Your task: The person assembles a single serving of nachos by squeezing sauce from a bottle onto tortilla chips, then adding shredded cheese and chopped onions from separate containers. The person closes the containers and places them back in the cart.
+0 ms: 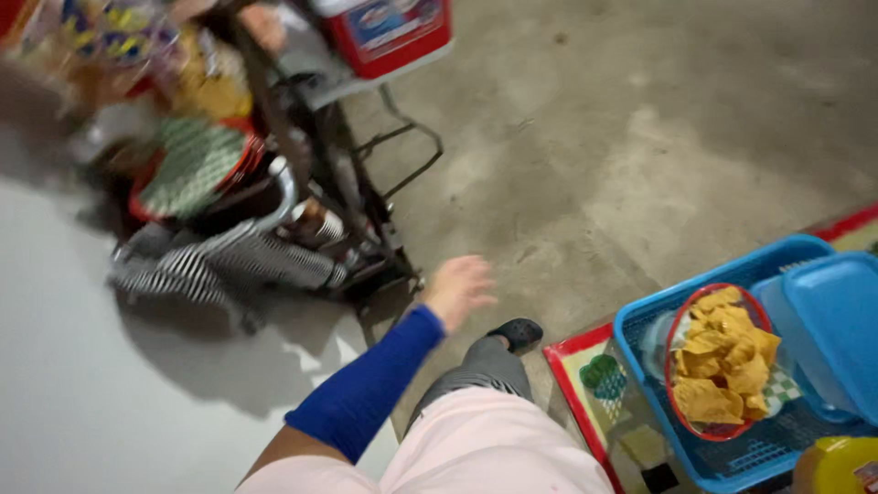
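My left hand (457, 288) hangs over the concrete floor at the end of a blue sleeve (366, 389). Its fingers are loosely spread and blurred, and it holds nothing. It is just right of the foot of a black metal rack (352, 197). Below the hand I see my grey trouser leg, black shoe (517, 332) and a pink apron (476, 453). My right hand is out of view. At the lower right, a red oval basket of yellow chips (722, 361) lies in a blue plastic crate (640, 320).
The rack holds a red-and-white box (393, 32), a red basket lined with green-checked paper (192, 169), striped cloth (229, 265) and blurred bags. Blue lidded tubs (837, 320) sit in the crate. A red-edged mat (576, 384) lies under it, with a yellow object (837, 467) in the corner.
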